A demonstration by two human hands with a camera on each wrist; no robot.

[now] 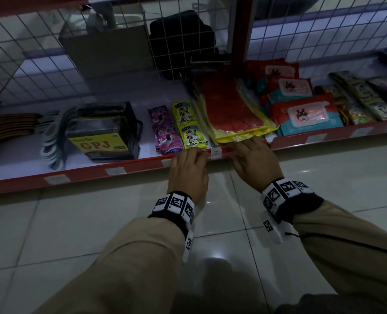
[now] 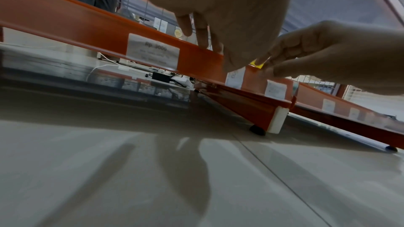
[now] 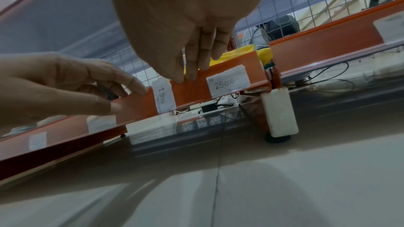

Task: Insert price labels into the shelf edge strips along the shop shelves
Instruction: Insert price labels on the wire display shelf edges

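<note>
The red shelf edge strip (image 1: 142,163) runs along the lowest shelf, just above the floor. A white price label (image 1: 215,152) marked "150" (image 3: 164,97) stands on end in it, poking out above and below the strip (image 3: 190,91). My left hand (image 1: 195,156) is just left of the label, fingers on the strip's top lip and thumb on its front (image 3: 113,108). My right hand (image 1: 242,152) is just right of it, fingertips (image 3: 192,75) on the top lip. From the left wrist view the label (image 2: 235,78) is half hidden behind my thumb.
Seated labels read "25000" (image 3: 228,81) and "Rp 3000" (image 2: 153,50). On the shelf lie a black GPJ pack (image 1: 106,132), drink sachets (image 1: 183,125), red-and-yellow packets (image 1: 233,114) and wipes (image 1: 305,114). A white shelf foot (image 3: 281,113) stands on the tiled floor (image 1: 210,223).
</note>
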